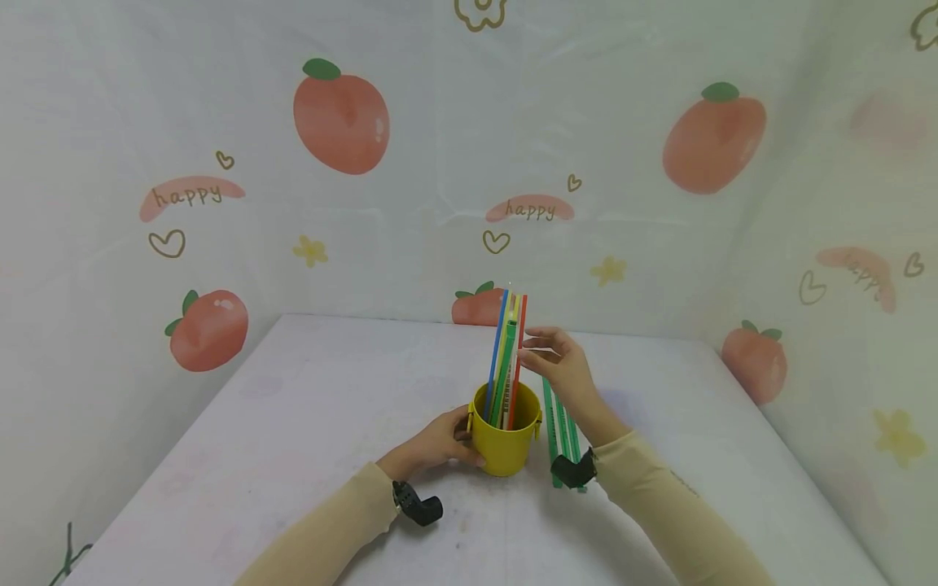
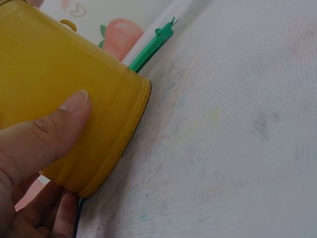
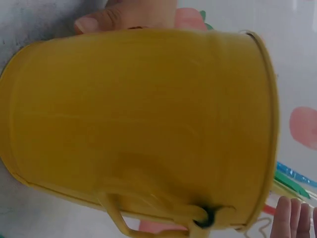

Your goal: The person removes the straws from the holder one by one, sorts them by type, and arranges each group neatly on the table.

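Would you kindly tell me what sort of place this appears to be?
Probably a makeshift indoor filming booth: fruit-printed sheeting hangs behind and beside a pale table, and black wrist-worn devices suggest recording.

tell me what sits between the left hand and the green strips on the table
The yellow bucket stands between the left hand and the green strips, as the head view shows.

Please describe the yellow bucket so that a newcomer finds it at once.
On the white table, find the left hand. It grips the yellow bucket, which stands upright. Unlike the long green strips lying beside it, it is round, with coloured sticks rising from it.
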The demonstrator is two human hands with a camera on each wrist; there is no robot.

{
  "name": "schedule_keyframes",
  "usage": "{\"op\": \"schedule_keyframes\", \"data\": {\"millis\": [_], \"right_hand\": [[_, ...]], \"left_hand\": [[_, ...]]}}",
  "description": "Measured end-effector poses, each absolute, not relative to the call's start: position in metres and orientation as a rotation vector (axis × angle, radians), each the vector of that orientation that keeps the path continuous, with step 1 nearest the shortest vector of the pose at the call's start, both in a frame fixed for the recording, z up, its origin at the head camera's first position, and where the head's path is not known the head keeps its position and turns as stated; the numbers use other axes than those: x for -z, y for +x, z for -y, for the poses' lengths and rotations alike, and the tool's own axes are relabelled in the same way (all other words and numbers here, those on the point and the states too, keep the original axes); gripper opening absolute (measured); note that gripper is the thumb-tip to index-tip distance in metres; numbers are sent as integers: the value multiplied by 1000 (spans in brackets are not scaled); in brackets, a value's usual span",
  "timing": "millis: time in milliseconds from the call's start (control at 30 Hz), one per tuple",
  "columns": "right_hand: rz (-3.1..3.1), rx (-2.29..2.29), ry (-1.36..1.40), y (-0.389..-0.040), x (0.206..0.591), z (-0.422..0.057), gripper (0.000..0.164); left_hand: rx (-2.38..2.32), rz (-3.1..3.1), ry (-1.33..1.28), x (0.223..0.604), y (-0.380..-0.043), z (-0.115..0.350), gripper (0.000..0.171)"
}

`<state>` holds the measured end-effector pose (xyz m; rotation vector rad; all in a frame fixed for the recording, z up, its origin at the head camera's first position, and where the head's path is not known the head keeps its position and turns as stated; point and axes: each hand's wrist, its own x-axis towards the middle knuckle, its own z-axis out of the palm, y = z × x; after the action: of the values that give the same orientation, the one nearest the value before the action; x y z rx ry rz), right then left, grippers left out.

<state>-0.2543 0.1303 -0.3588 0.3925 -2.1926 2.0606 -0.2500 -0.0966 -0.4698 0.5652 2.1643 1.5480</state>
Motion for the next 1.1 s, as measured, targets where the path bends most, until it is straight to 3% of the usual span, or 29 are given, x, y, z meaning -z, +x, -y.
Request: {"op": "schedule_keyframes", "data": {"millis": [1100], "right_hand": [[2418, -1850, 232, -259, 372, -106, 33]], "left_hand": [[-1554, -2158, 591, 470, -251, 97, 83]]}}
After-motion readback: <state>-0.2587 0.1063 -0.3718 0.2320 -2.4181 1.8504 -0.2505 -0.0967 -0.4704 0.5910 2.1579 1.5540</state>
